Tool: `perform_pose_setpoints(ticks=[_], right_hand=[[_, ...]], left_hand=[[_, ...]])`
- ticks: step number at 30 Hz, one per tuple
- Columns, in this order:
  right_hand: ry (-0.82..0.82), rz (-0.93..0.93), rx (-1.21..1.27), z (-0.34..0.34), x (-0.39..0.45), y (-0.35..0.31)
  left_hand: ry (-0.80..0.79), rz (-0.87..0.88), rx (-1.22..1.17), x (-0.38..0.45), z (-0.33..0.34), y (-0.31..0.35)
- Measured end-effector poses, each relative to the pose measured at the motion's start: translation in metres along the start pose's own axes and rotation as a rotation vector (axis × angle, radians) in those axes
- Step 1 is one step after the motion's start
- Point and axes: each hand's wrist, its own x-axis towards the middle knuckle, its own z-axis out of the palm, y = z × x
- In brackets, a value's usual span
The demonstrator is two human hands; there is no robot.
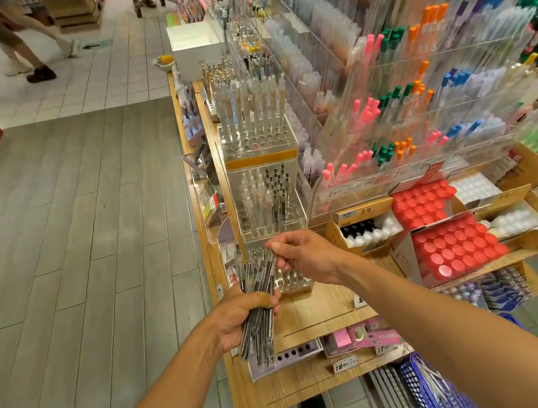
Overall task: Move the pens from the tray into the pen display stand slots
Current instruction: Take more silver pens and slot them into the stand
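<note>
Pens (pixel 259 300) bundled lower centre run near-vertical, tips up; left hand (pixel 240 317) grips them, right hand (pixel 303 255) pinches one's top.

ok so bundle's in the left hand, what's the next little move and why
Probably draw one pen free with the right hand, which already pinches the top of the pen bundle gripped by the left hand, then lower it into the clear stand just behind.

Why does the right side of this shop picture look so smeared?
Head view: motion blur smears the coloured pens on the rack at right; the hands, left and right, and the pen bundle stay fairly sharp; the wide lens bends the floor boards.
</note>
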Motion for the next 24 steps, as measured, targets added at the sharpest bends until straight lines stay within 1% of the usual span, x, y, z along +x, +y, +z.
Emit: perform_pose_setpoints(ticks=[2, 6, 8, 10, 13, 18, 20, 22, 24], right_hand=[[0.021, -0.015, 0.041, -0.005, -0.002, -0.004], [0.189, -0.138, 0.118, -0.017, -0.004, -0.018], [0.294, -0.225, 0.08, -0.025, -0.005, -0.023], [0.364, -0.296, -0.022, -0.031, -0.006, -0.027], [0.364, -0.338, -0.188, -0.036, -0.006, -0.026], [0.353, -0.309, -0.65, -0.027, -0.001, -0.013], [0.38, -0.36, -0.679, -0.023, -0.001, -0.013], [0.41, -0.478, -0.619, -0.021, 0.0, -0.016], [0.389, -0.565, -0.57, -0.021, 0.0, -0.019]], left_hand=[[-0.02, -0.028, -0.01, -0.003, 0.0, 0.0], [0.001, -0.071, -0.089, -0.005, -0.002, -0.004], [0.02, -0.085, -0.108, -0.005, -0.005, -0.005], [0.048, -0.095, -0.12, -0.004, -0.009, -0.007], [0.105, -0.109, -0.148, -0.003, -0.016, -0.011], [0.147, -0.11, -0.203, -0.002, -0.022, -0.014], [0.155, -0.11, -0.212, -0.003, -0.024, -0.014], [0.165, -0.105, -0.231, -0.003, -0.025, -0.013], [0.165, -0.106, -0.242, -0.003, -0.027, -0.013]])
